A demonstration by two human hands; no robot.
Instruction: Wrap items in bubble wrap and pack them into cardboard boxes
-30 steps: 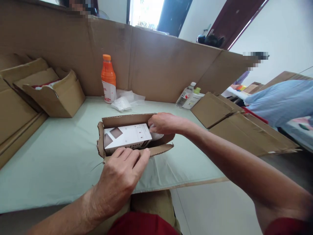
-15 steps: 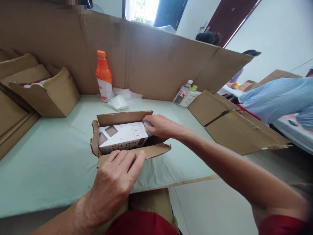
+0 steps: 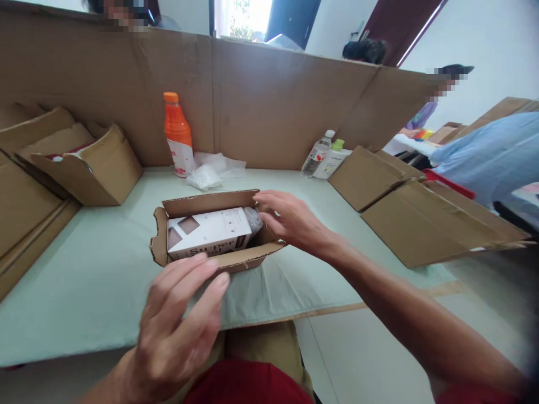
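A small open cardboard box (image 3: 201,203) lies on the pale green table cover (image 3: 84,269) in front of me. Inside it rests a white product carton (image 3: 208,232) with brown squares and dark lettering, and a bit of clear plastic wrap (image 3: 254,217) sits at the carton's right end. My right hand (image 3: 290,221) is at the box's right end, fingers spread and touching its edge by the plastic. My left hand (image 3: 177,331) hovers just off the box's near flap, fingers apart and holding nothing.
An orange drink bottle (image 3: 177,134) and crumpled clear bags (image 3: 210,171) stand at the back by a tall cardboard wall (image 3: 273,101). Open cartons (image 3: 90,168) sit left, flat cardboard (image 3: 421,219) right, with two small bottles (image 3: 324,160). Another person's blue sleeve (image 3: 484,157) shows far right.
My left hand has lifted off the near flap and pulled back toward me. My right hand has opened and shifted from the carton's end to the box's right edge.
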